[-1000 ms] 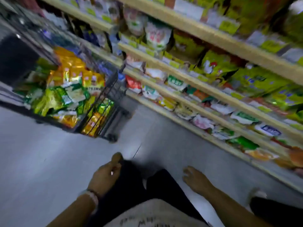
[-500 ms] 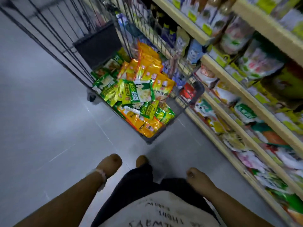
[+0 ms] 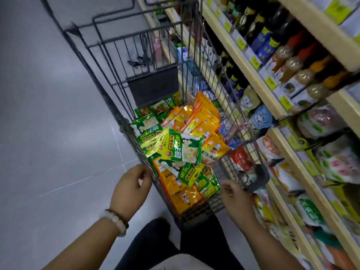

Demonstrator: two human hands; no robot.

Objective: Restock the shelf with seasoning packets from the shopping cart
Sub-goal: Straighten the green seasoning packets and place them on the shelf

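A dark wire shopping cart (image 3: 109,88) stands in front of me, close against the shelf (image 3: 251,75) on the right. Its basket holds a heap of green and orange seasoning packets (image 3: 183,147). My left hand (image 3: 131,189), with a bead bracelet at the wrist, hovers at the cart's near left edge with loosely curled fingers and holds nothing. My right hand (image 3: 234,197) hovers at the cart's near right corner just above the packets, fingers loosely bent, also holding nothing.
The shelf carries dark sauce bottles (image 3: 259,34) on the upper levels and bagged goods (image 3: 331,158) lower down. Grey tiled floor (image 3: 48,133) stretches to the left. My dark trousers (image 3: 171,244) show at the bottom.
The view has swung from the shelf onto the cart, which is now much closer. Both hands have risen from beside my legs to the cart's near edge.
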